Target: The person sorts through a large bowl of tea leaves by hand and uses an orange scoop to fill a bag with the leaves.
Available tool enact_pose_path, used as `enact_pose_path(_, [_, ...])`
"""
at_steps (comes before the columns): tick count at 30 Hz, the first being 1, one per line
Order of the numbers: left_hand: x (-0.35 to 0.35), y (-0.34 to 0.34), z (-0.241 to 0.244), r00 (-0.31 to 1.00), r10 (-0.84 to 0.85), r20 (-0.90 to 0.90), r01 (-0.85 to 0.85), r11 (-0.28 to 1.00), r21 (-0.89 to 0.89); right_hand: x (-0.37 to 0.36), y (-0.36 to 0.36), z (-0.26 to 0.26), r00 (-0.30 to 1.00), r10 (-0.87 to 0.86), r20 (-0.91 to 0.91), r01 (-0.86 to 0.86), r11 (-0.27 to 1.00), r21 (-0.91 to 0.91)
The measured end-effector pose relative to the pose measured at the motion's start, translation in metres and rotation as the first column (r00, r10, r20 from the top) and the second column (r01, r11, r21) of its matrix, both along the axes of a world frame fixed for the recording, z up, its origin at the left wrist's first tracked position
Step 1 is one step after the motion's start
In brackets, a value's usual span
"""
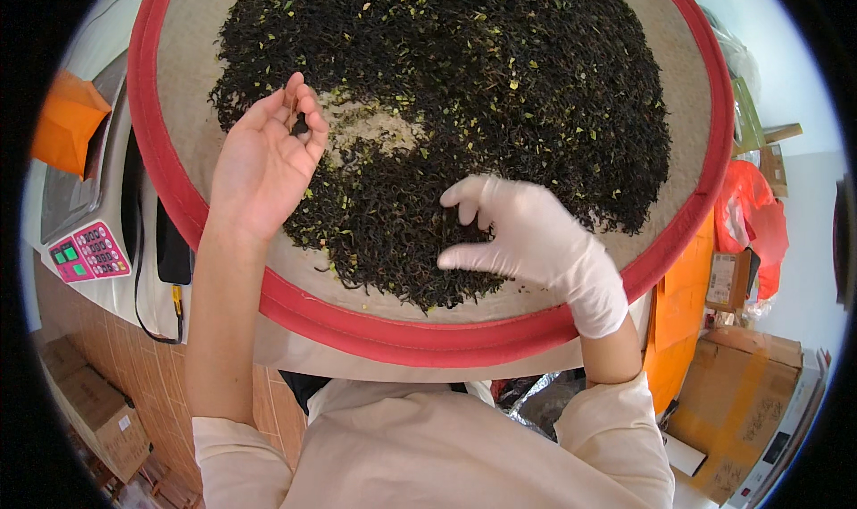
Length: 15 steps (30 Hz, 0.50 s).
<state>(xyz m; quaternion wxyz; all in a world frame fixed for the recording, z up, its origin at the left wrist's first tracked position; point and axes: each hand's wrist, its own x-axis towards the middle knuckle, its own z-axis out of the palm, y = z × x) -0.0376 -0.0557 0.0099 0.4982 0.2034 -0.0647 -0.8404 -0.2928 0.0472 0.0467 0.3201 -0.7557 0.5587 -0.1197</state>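
A wide round tray with a red fabric rim [428, 348] holds a large heap of dark, twisted dried leaves [428, 60], likely tea, flecked with yellow-green bits. My bare left hand [274, 137] is palm up over the tray's left part, its fingers curled around a few thin brown stalks [292, 115]. My right hand [522, 234], in a thin white glove, hovers over the near part of the heap, thumb and fingers apart with nothing seen between them. Between the hands and further back, a thin patch of pale yellowish bits [378, 130] shows on the tray's cloth.
A digital scale [90, 251] with an orange bag [70, 124] on it stands at the left. A black cable [140, 295] hangs by the tray. Right are orange sheets [679, 321], a red plastic bag [750, 221] and a large cardboard box [733, 402]. More boxes [100, 408] stand lower left.
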Motion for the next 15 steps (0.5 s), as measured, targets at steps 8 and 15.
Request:
enact_pose_path(8, [-0.002,0.0,0.002,0.998,-0.001,0.056,0.003,0.999,-0.033,0.012,0.008,-0.023,0.994,-0.055,0.097,0.082,0.95,-0.301])
enact_pose_path(15, [-0.001,-0.002,-0.001,1.0,-0.013,0.019,0.013,1.0,-0.017,0.008,-0.001,0.01,0.809,-0.454,0.375,0.269,0.851,0.451])
